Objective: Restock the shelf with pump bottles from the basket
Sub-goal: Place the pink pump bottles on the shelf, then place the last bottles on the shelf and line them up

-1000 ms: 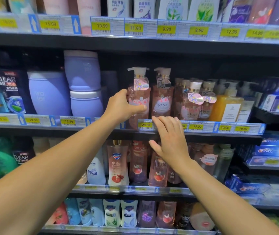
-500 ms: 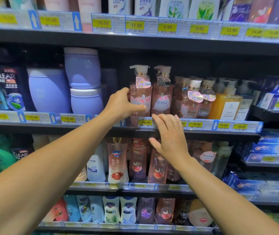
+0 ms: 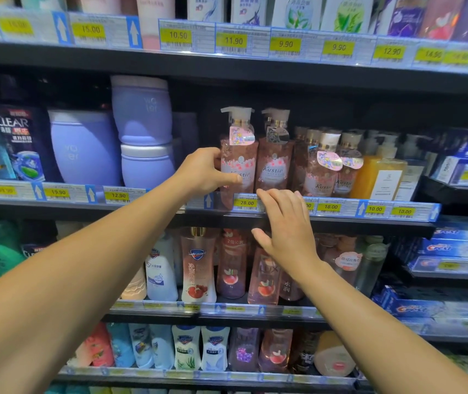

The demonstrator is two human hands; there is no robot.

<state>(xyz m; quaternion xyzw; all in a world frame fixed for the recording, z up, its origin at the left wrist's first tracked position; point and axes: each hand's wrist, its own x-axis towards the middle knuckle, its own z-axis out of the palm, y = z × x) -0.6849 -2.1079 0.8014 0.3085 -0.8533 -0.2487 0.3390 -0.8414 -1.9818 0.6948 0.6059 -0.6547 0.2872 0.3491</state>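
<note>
Pink pump bottle (image 3: pixel 238 163), white pump, upright; left hand (image 3: pixel 203 173) gripping; right hand (image 3: pixel 287 228) fingers spread.

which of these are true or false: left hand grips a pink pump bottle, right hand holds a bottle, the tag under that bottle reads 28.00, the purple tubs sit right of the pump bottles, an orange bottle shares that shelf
1. The left hand grips a pink pump bottle. True.
2. The right hand holds a bottle. False: it is open, fingers at the shelf edge.
3. The price tag under that bottle reads 28.00. True.
4. The purple tubs sit right of the pump bottles. False: they sit to the left.
5. An orange bottle shares that shelf. True.
</note>
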